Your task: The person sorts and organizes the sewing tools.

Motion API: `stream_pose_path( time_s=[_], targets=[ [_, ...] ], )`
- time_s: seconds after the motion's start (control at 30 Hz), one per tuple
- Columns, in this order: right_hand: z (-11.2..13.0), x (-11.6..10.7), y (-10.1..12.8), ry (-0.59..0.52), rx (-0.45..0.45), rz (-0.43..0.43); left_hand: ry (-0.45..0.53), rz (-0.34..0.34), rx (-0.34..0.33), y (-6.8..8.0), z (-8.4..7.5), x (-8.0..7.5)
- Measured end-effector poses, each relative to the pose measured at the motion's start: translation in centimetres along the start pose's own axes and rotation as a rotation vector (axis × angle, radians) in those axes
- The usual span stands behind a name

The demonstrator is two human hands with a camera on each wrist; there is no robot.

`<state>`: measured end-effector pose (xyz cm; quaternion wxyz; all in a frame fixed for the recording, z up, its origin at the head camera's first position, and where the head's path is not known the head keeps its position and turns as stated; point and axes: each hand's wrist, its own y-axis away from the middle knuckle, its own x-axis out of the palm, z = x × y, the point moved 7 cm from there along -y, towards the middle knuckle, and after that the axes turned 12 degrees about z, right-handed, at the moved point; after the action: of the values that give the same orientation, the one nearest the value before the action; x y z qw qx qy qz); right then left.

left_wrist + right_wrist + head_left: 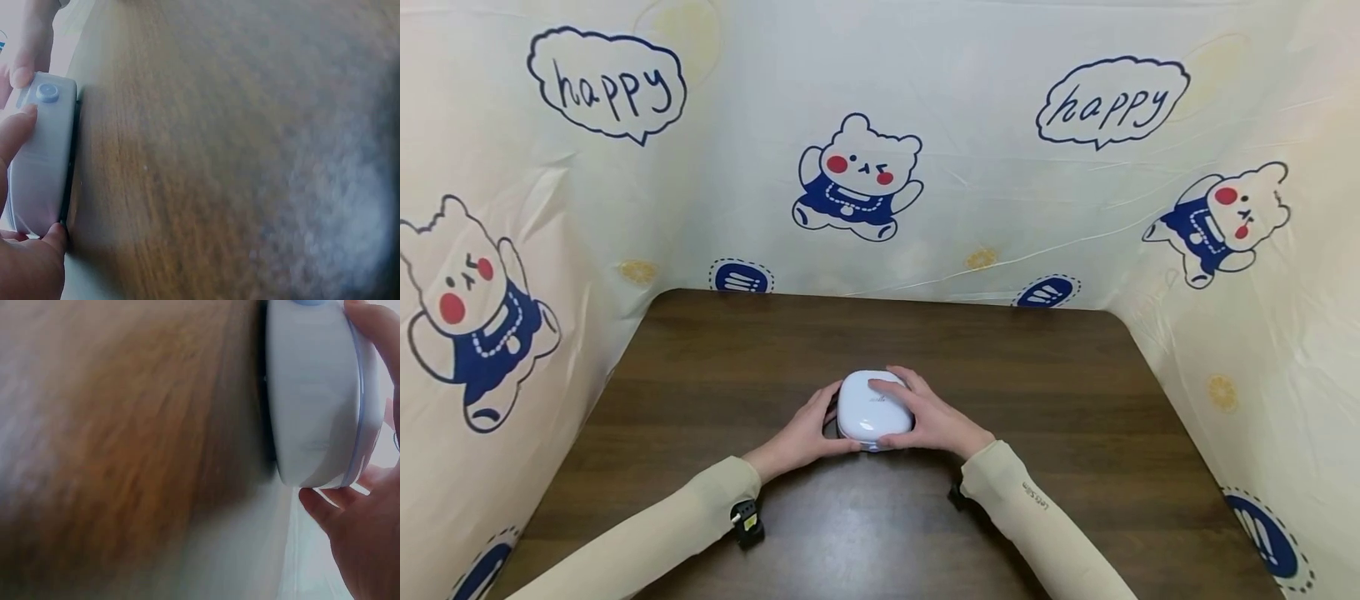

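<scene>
The left hand (808,433) is at the left side of a small white case (874,408). Its fingers are bent a little and wrap the left edge of the case, and the thumb sits along the near edge. In the left wrist view, the fingertips (19,128) press on the side wall of the case (40,162), close to a small round button (47,92) on that wall. So this hand grips the case from the left.

The white case sits flat on the brown tabletop (1075,400), near the middle and a bit toward the person. It is a rounded box with soft corners. Its top is shut and faces up. It has tiny gray writing on top, too small to read. The case looks almost as wide as it is long, so I cannot tell which way its long side runs. A dark strip shows under it where it meets the wood.

The right hand (928,417) lies over the right side of the case. Its fingers are curled across the top and the far right corner, and the thumb holds the near side. In the right wrist view, the fingers (375,337) hook over the edge of the case (312,394). This hand grips the case too.

Both arms wear pale sleeves (1045,517). A cloth with bears (857,179) stands behind the tabletop.
</scene>
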<state>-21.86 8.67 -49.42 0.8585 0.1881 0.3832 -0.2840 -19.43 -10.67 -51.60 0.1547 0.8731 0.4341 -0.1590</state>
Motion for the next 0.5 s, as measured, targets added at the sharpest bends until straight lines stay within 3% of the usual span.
stream_pose_path(
  time_s=[0.23,0.5],
  targets=[
    [-0.3,-0.4,1.3,0.026,-0.002,-0.066,-0.007,0.006,-0.017,0.6,0.2,0.2],
    [-1.5,-2.2,5.1,0.064,0.141,-0.310,-0.030,-0.042,-0.070,2.6,0.8,-0.6]
  ],
)
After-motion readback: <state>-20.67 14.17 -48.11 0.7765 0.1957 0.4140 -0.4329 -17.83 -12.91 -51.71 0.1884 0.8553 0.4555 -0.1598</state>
